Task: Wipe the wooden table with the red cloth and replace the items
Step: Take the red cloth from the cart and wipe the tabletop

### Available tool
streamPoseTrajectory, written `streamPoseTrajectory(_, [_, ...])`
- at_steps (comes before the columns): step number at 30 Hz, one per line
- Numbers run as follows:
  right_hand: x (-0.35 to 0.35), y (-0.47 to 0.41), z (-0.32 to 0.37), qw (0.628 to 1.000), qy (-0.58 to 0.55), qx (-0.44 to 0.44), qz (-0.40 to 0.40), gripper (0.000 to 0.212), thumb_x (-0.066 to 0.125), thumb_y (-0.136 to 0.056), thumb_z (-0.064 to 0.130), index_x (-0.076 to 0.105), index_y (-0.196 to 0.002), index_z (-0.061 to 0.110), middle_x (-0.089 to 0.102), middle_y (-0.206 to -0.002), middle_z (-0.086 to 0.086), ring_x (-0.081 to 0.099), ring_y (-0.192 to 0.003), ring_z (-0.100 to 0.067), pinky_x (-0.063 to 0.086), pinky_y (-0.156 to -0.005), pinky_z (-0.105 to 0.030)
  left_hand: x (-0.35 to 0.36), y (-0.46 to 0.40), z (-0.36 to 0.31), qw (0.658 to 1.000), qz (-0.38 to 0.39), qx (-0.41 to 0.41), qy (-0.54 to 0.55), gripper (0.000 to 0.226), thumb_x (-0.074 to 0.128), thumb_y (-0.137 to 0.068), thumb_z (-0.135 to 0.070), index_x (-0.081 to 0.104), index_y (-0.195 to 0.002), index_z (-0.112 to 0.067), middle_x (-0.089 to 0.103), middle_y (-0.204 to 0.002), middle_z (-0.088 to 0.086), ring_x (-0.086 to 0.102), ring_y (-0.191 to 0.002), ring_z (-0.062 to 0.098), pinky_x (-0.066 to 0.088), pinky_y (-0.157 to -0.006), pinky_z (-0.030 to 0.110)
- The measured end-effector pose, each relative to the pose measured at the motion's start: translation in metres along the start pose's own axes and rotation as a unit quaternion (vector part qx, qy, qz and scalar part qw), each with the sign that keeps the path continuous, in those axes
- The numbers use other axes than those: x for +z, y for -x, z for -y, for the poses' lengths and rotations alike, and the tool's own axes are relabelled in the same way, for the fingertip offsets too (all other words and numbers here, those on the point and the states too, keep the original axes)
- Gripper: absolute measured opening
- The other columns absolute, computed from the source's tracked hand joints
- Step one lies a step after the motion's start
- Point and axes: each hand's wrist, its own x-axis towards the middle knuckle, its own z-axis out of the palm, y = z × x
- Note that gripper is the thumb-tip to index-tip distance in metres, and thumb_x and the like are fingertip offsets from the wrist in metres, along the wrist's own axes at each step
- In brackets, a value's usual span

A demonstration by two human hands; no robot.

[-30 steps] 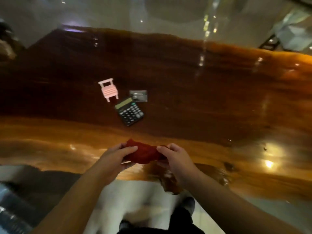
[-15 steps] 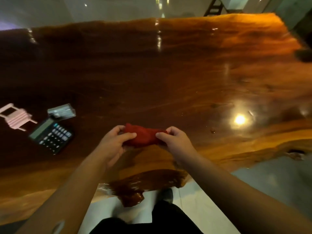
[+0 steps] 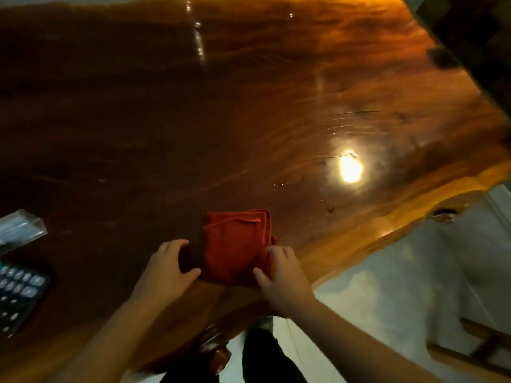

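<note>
The red cloth (image 3: pixel 235 244) lies folded into a square on the glossy wooden table (image 3: pixel 249 120), close to its near edge. My left hand (image 3: pixel 166 269) rests at the cloth's left side with fingers apart, its thumb touching the lower left corner. My right hand (image 3: pixel 279 275) pinches the cloth's right edge between thumb and fingers. A black calculator (image 3: pixel 16 294) and a clear plastic case (image 3: pixel 19 226) sit at the far left, both cut off by the frame.
A bright lamp reflection (image 3: pixel 349 168) and some small droplets mark the table to the right of the cloth. The table's wavy live edge (image 3: pixel 387 230) runs diagonally past pale floor (image 3: pixel 401 286). A dark wall (image 3: pixel 470 37) borders the far right end.
The cloth went from bunched up between both hands to lying flat and folded on the table. My view swung right; the pink toy chair left the frame, and the calculator slid to the left border.
</note>
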Motion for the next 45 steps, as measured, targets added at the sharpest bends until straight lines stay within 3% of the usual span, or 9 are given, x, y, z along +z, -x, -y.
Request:
streamPoseTrajectory(2, [0.02, -0.012, 0.005, 0.998, 0.038, -0.05, -0.015, 0.056, 0.052, -0.095, 0.054, 0.042, -0.146, 0.032, 0.036, -0.156, 0.003, 0.028, -0.146, -0.021, 0.024, -0.117, -0.036, -0.003, -0.011, 0.005, 0.995, -0.002, 0.042, -0.087, 0.087, 0.08, -0.077, -0.038, 0.031, -0.149, -0.029, 0.032, -0.155, 0.0, 0.027, -0.142, 0.025, 0.035, -0.111, 0.051])
streamPoseTrajectory(5, [0.047, -0.037, 0.025, 0.986, 0.114, -0.113, -0.036, 0.069, 0.036, -0.097, 0.063, 0.023, -0.157, 0.032, 0.013, -0.169, 0.004, -0.007, -0.154, -0.018, -0.006, -0.116, -0.039, -0.009, -0.031, 0.002, 0.981, 0.01, 0.065, -0.184, 0.11, 0.08, -0.072, -0.052, 0.012, -0.155, -0.03, 0.013, -0.163, 0.0, 0.005, -0.149, 0.027, 0.025, -0.115, 0.052])
streamPoseTrajectory(8, [0.067, -0.057, 0.039, 0.978, 0.145, -0.142, -0.048, 0.071, 0.027, -0.1, 0.066, 0.002, -0.16, 0.037, -0.002, -0.169, 0.007, -0.024, -0.15, -0.012, -0.012, -0.118, -0.041, -0.015, -0.053, -0.003, 0.968, 0.023, 0.061, -0.243, 0.127, 0.082, -0.061, -0.061, -0.001, -0.154, -0.034, -0.002, -0.165, -0.003, -0.005, -0.149, 0.027, 0.02, -0.115, 0.056])
streamPoseTrajectory(15, [0.08, -0.079, 0.034, 0.951, 0.19, -0.239, -0.046, 0.067, 0.037, -0.101, 0.06, 0.021, -0.16, 0.033, 0.013, -0.17, 0.0, -0.008, -0.155, -0.018, 0.003, -0.122, -0.049, -0.017, -0.094, -0.015, 0.957, 0.045, 0.009, -0.287, 0.147, 0.088, -0.049, -0.058, -0.016, -0.15, -0.034, -0.018, -0.162, 0.0, -0.014, -0.147, 0.032, 0.019, -0.112, 0.06])
streamPoseTrajectory(22, [0.074, -0.101, 0.053, 0.92, 0.22, -0.317, 0.061, 0.068, 0.03, -0.1, 0.063, 0.02, -0.159, 0.031, 0.007, -0.17, 0.0, -0.019, -0.152, -0.015, -0.014, -0.119, -0.042, -0.026, -0.102, -0.007, 0.961, 0.069, -0.018, -0.269, 0.146, 0.091, -0.05, -0.051, -0.014, -0.15, -0.037, -0.019, -0.161, -0.004, -0.013, -0.147, 0.029, 0.022, -0.113, 0.057])
streamPoseTrajectory(27, [0.07, -0.117, 0.079, 0.88, 0.254, -0.386, 0.113, 0.07, 0.035, -0.1, 0.062, 0.024, -0.159, 0.027, 0.009, -0.17, -0.004, -0.01, -0.154, -0.02, -0.017, -0.118, -0.04, -0.031, -0.105, -0.008, 0.965, 0.063, -0.035, -0.251, 0.136, 0.09, -0.056, -0.043, -0.007, -0.15, -0.042, -0.015, -0.161, -0.003, -0.013, -0.147, 0.032, 0.026, -0.111, 0.058])
streamPoseTrajectory(31, [0.06, -0.125, 0.073, 0.877, 0.232, -0.402, 0.125, 0.067, 0.039, -0.101, 0.058, 0.026, -0.159, 0.027, 0.01, -0.17, -0.006, -0.007, -0.154, -0.02, -0.02, -0.117, -0.037, -0.028, -0.109, -0.009, 0.963, 0.06, -0.049, -0.257, 0.14, 0.092, -0.05, -0.047, -0.006, -0.15, -0.042, -0.013, -0.16, -0.003, -0.011, -0.147, 0.031, 0.028, -0.111, 0.057])
streamPoseTrajectory(39, [0.019, -0.138, 0.009, 0.934, 0.174, -0.31, -0.035, 0.065, 0.053, -0.093, 0.054, 0.039, -0.154, 0.035, 0.023, -0.168, -0.002, 0.004, -0.155, -0.019, 0.001, -0.124, -0.041, -0.031, -0.118, -0.02, 0.961, 0.065, -0.089, -0.252, 0.153, 0.094, -0.028, -0.059, 0.006, -0.151, -0.036, -0.008, -0.16, 0.002, -0.004, -0.146, 0.036, 0.025, -0.113, 0.06])
streamPoseTrajectory(45, [-0.059, -0.149, -0.085, 0.963, 0.176, -0.142, -0.147, 0.065, 0.051, -0.093, 0.058, 0.039, -0.154, 0.038, 0.027, -0.166, -0.001, 0.011, -0.155, -0.02, 0.008, -0.123, -0.041, -0.028, -0.126, -0.034, 0.965, 0.053, -0.112, -0.232, 0.171, 0.095, -0.017, -0.057, -0.01, -0.151, -0.036, -0.004, -0.16, 0.006, -0.005, -0.145, 0.037, 0.021, -0.112, 0.064])
